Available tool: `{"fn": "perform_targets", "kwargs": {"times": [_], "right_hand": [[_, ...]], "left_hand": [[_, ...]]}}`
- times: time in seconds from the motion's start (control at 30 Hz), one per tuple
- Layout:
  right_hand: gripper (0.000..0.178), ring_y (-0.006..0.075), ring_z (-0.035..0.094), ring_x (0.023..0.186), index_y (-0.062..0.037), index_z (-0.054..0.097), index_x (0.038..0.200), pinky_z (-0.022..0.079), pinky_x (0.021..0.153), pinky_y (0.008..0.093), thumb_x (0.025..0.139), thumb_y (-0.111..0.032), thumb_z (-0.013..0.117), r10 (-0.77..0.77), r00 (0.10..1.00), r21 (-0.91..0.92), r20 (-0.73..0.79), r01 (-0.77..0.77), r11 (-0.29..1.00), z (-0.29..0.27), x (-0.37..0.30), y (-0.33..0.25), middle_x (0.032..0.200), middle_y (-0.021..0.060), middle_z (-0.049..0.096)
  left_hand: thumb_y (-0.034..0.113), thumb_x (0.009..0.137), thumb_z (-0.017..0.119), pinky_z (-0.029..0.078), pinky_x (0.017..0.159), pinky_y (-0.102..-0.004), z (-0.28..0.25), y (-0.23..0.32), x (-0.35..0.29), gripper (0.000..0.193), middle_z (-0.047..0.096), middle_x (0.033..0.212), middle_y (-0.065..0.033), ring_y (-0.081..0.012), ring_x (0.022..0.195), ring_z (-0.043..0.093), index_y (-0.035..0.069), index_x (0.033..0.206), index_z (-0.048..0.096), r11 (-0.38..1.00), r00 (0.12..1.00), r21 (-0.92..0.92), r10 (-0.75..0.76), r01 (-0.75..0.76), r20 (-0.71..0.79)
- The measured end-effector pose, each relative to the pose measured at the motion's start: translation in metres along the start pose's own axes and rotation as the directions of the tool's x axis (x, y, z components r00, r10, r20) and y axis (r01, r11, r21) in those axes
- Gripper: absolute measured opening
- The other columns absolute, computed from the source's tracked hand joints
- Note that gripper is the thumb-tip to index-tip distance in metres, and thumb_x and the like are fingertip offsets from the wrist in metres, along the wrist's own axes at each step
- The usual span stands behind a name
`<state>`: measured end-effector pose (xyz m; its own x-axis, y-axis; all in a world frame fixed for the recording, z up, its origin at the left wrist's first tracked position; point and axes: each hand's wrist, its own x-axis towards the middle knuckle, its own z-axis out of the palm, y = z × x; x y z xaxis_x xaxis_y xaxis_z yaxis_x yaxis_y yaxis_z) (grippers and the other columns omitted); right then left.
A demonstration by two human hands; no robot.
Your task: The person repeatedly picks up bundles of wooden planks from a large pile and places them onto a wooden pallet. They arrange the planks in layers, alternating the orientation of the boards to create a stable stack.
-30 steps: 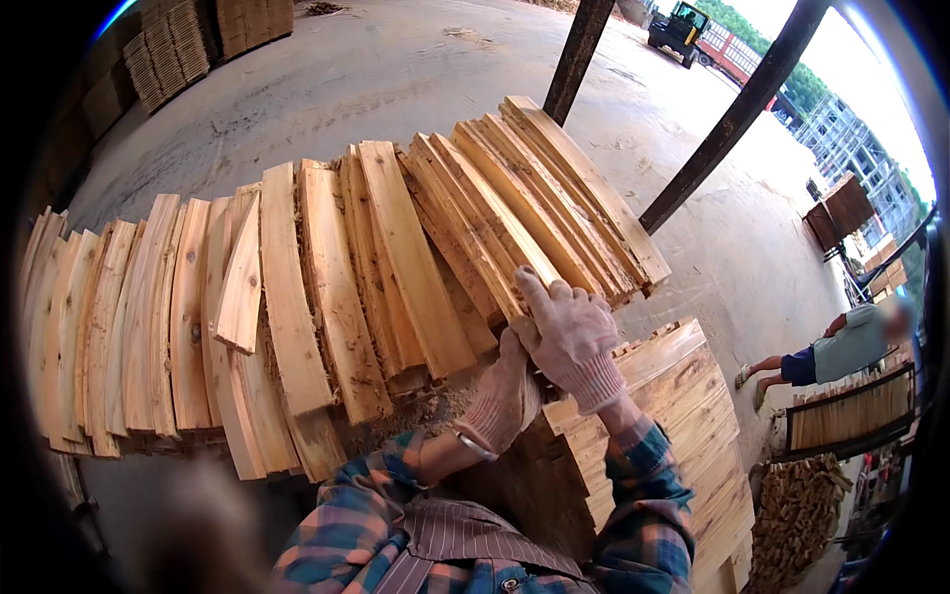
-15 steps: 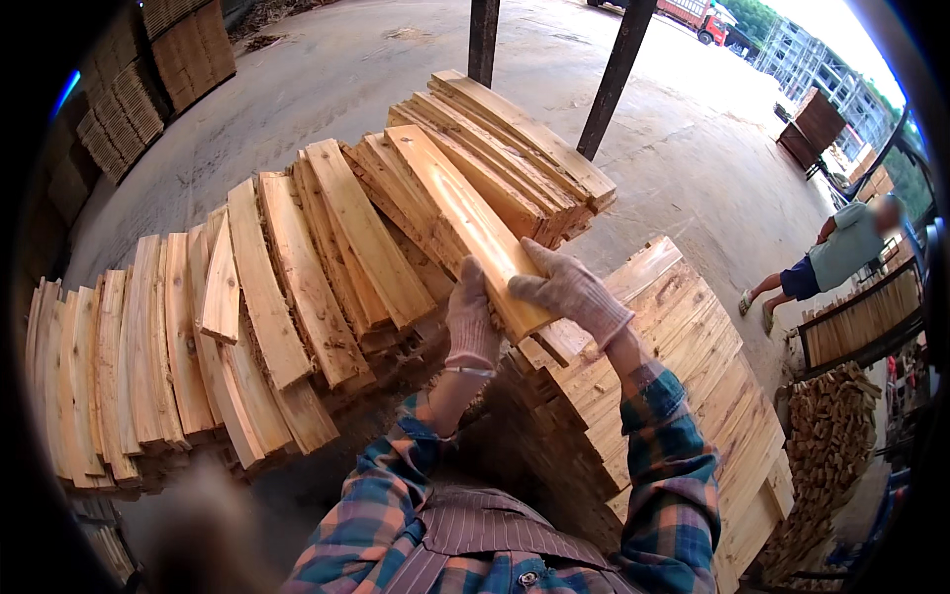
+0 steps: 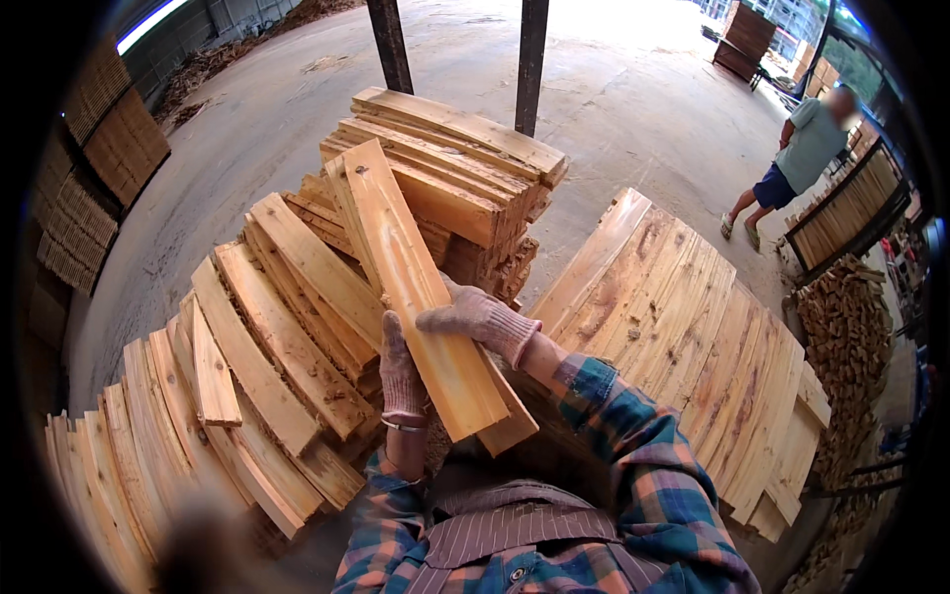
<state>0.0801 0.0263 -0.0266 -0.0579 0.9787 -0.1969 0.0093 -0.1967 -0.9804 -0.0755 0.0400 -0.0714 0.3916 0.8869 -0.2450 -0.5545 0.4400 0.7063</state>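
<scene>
Right hand (image 3: 480, 319), gloved: gripping the upper board (image 3: 424, 307) at its right edge, thumb laid over the face, other fingers mostly hidden. Left hand (image 3: 401, 371), gloved: closed on the same board's left edge, thumb upright against it, remaining fingers out of sight beneath. Band (image 3: 404, 427) at left wrist.

Upper board: slanting, near end lower and toward the right. Lower board (image 3: 512, 421) underneath at a slight angle, protruding to the right at the near end.

Left of the hands: long row of boards (image 3: 267, 396), overlapping; a short board (image 3: 211, 376) lies on top. Beyond the hands: far pile (image 3: 445, 178); the upper board's far end overlaps its left edge in view. Right: broad stack (image 3: 673, 337), boards side by side, its left edge near the right forearm.

Farther out: two dark posts behind the far pile; a person (image 3: 802, 148) standing on the floor (image 3: 633, 119) past the broad stack's far right edge.
</scene>
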Motion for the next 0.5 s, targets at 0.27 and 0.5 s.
{"fn": "perform_targets", "kwargs": {"times": [0.27,0.5], "right_hand": [[0.091,0.0170,0.048,0.120,-0.0059,0.034,0.147,0.038,0.103,0.0306,0.071,-0.027,0.079,-0.156,0.985,0.121,-0.079,0.165,0.979,-0.030,-0.093,-0.036,0.130,0.0123,0.054],[0.102,0.0173,0.044,0.125,-0.0032,0.032,0.147,0.036,0.105,0.0331,0.064,-0.029,0.086,-0.491,0.811,-0.329,-0.316,0.392,0.859,-0.101,-0.230,-0.053,0.138,0.0123,0.048]], "left_hand": [[0.057,0.099,0.031,0.051,0.092,-0.0369,0.028,-0.049,-0.038,0.072,0.049,0.134,-0.0165,-0.0254,0.114,0.056,0.003,0.145,0.028,0.627,0.922,0.694,0.358,-0.355,0.148],[0.056,0.086,0.051,0.046,0.098,-0.0382,0.144,-0.114,-0.053,0.091,0.039,0.144,-0.0192,-0.0272,0.125,0.049,0.004,0.151,0.014,0.723,0.737,0.264,0.476,-0.639,0.480]]}}
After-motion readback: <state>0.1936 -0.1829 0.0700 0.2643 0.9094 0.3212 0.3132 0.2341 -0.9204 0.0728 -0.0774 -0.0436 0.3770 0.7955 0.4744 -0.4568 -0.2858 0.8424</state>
